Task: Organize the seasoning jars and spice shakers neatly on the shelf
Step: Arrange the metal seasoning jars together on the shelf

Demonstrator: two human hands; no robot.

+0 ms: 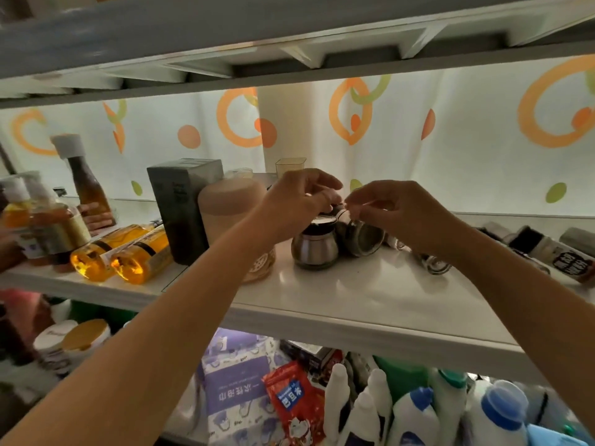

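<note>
Reaching onto the shelf (354, 294), mid-span. Left hand (299, 201): fingers curled round the lid of the upright seasoning jar (315, 251). Right hand (396, 209): pinching the neck of the tilted jar (362, 241) touching it. Hazard: tilted jar slips and rolls into the toppled shakers (434, 264), front edge near.
</note>
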